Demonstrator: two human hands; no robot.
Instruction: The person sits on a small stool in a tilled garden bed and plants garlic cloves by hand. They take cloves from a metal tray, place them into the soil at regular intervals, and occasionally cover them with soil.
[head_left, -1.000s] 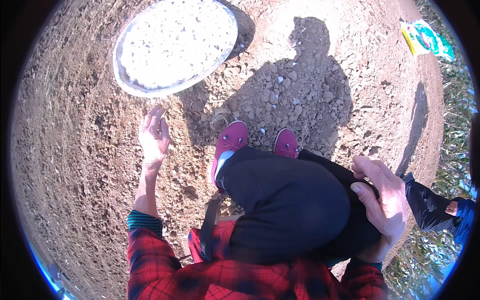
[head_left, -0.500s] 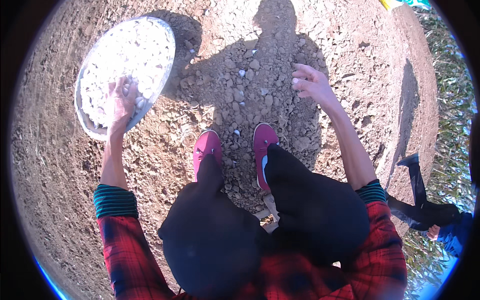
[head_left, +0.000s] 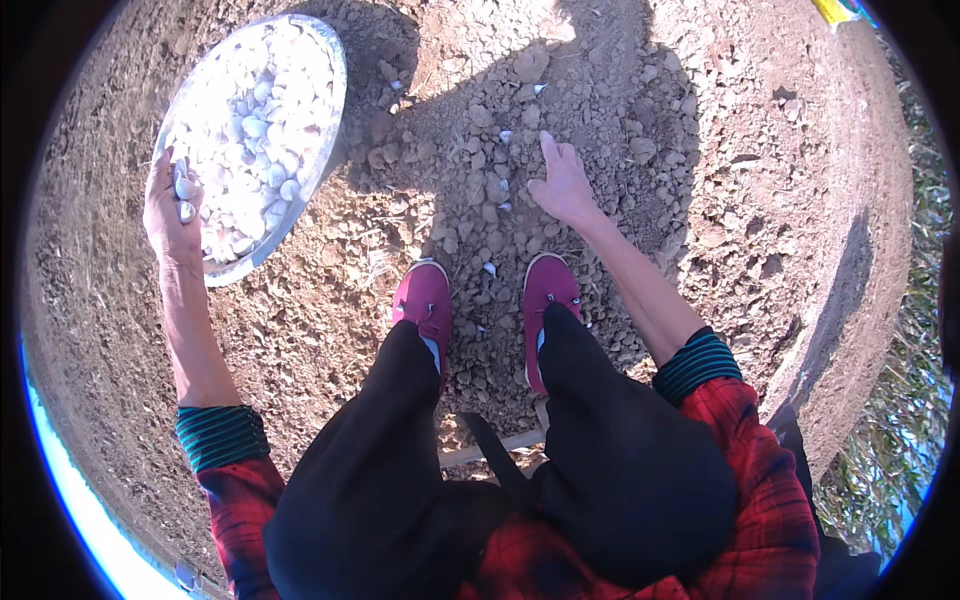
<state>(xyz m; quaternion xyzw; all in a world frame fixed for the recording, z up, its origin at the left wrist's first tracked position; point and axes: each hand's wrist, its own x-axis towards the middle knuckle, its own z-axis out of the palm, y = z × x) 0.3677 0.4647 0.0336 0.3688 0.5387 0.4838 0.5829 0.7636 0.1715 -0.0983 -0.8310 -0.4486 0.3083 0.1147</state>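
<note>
Head view: right hand (head_left: 565, 190) is nearer the line of garlic cloves (head_left: 505, 136) on the soil (head_left: 320, 340). Line runs forward from between the shoes (head_left: 424, 300); two cloves lie just left of forefinger and thumb. Forefinger extended, thumb apart; grip content cannot be told. Left hand (head_left: 170, 220), fingers curled, holds several cloves at the left rim of the clove-filled basin (head_left: 338, 90).

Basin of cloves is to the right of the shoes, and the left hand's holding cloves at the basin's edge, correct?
Wrong side: in the head view, the basin of cloves is to the left of the shoes. The left hand is holding cloves at the basin's edge, as you say.
</note>
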